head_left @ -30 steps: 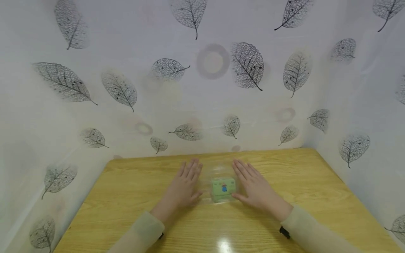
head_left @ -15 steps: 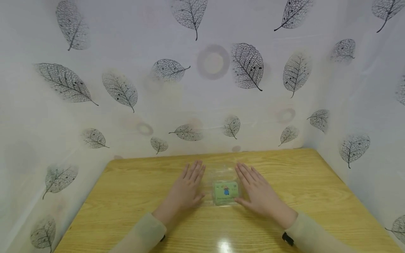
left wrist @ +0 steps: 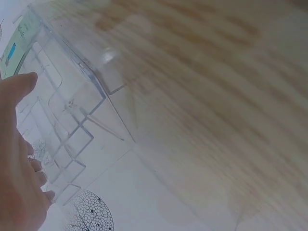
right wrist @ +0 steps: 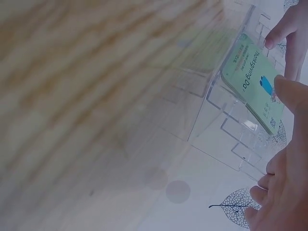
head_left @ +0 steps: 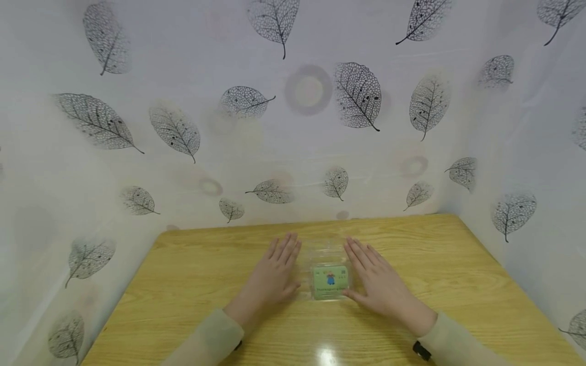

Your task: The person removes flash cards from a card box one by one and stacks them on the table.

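Note:
A clear plastic holder [head_left: 327,257] with several compartments lies on the wooden table. Its near right compartment holds a small stack of green cards [head_left: 330,282]; the top one has a blue figure and the words "Thanksgiving Da" readable in the right wrist view. On the holder's left side is my left hand [head_left: 273,274], fingers straight and pointing away, thumb out toward the holder's wall. My right hand [head_left: 379,280] mirrors it along the right side, its thumb tip right at the corner of the cards. The left wrist view shows bare see-through compartments [left wrist: 72,110] beside the left thumb.
The yellow wood-grain table [head_left: 201,284] reaches back to a pale sheet [head_left: 311,147] printed with dark leaves, which stands behind it and along both sides. A bright light reflection lies on the tabletop near its front.
The holder with the green cards has shifted slightly right and nearer to me. Both hands have moved along with it, keeping their places at its sides.

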The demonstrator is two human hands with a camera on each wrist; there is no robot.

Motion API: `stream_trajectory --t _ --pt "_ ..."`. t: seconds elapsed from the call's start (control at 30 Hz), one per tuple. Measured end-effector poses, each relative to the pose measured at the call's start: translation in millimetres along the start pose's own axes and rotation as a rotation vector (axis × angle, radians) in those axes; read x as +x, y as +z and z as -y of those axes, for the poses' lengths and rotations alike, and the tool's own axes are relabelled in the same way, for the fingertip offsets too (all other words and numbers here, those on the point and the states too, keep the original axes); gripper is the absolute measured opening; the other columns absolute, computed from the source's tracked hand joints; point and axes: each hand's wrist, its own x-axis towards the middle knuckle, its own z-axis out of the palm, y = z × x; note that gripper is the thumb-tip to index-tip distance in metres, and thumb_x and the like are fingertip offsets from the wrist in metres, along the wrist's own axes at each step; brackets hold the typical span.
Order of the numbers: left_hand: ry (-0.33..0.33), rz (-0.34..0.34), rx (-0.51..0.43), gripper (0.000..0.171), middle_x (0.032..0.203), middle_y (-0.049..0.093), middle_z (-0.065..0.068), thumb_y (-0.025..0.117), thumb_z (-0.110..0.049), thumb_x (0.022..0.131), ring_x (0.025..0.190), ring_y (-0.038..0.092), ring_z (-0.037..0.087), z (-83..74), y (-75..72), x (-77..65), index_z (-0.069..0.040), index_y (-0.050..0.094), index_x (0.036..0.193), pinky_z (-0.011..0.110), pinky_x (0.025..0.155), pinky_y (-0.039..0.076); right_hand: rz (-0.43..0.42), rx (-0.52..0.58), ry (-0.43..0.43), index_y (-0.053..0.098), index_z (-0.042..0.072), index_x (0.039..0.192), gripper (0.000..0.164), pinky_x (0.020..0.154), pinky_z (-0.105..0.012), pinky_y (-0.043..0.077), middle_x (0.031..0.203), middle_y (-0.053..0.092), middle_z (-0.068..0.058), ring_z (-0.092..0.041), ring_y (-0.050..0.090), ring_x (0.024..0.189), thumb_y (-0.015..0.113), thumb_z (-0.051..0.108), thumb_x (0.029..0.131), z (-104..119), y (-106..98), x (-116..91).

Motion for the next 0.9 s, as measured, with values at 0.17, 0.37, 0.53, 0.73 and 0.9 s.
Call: stream_trajectory --t 0.17,0.37,0.53,0.73,0.9 --pt "0.015 -0.037 0.018 0.099 0.179 0.015 0.017 0.052 -0.067 0.102 0.167 0.015 0.032 -1.4 3.9 5.9 -0.003 0.019 0.169 0.05 0.136 0.021 -0.025 -0.007 -0.013 0.027 -0.001 0.166 0.111 0.127 -0.056 0.035 0.176 0.026 -0.018 -0.037 0.031 0.161 0.072 0.066 0.09 -1.4 -1.0 -0.6" --pt "0.016 -0.065 0.028 0.103 0.179 0.016 0.016 0.051 -0.072 0.099 0.167 0.018 0.032 -1.2 7.4 10.8 -0.004 0.019 0.169 0.049 0.136 0.021 -0.048 -0.017 -0.036 0.028 -0.003 0.165 0.11 0.127 -0.056 0.036 0.174 0.028 -0.02 -0.038 0.036 0.158 0.072 0.065 0.09 -2.5 0.8 -1.0" --pt "0.016 -0.051 0.051 0.107 0.18 0.011 0.015 0.047 -0.078 0.098 0.167 0.015 0.031 -1.1 8.5 12.6 -0.005 0.015 0.17 0.047 0.136 0.018 -0.076 -0.021 -0.046 0.03 -0.003 0.164 0.11 0.126 -0.056 0.038 0.172 0.032 -0.021 -0.038 0.039 0.157 0.075 0.064 0.089 -2.4 2.5 -1.6" --pt "0.022 -0.026 0.108 0.106 0.18 0.007 0.014 0.042 -0.079 0.099 0.168 0.01 0.029 -0.2 10.4 13.9 -0.007 0.012 0.171 0.044 0.137 0.017 -0.097 -0.029 -0.045 0.031 -0.003 0.164 0.111 0.124 -0.055 0.04 0.172 0.033 -0.021 -0.039 0.04 0.156 0.076 0.063 0.087 -1.7 2.7 -1.5" --pt "0.029 -0.019 0.152 0.105 0.18 0.007 0.014 0.037 -0.08 0.1 0.168 0.01 0.03 -0.4 11.9 14.0 -0.007 0.013 0.171 0.045 0.137 0.019 -0.073 -0.01 -0.031 0.028 -0.002 0.165 0.111 0.135 -0.045 0.021 0.174 0.029 -0.02 -0.038 0.038 0.157 0.075 0.063 0.088 -1.7 2.4 -1.8"
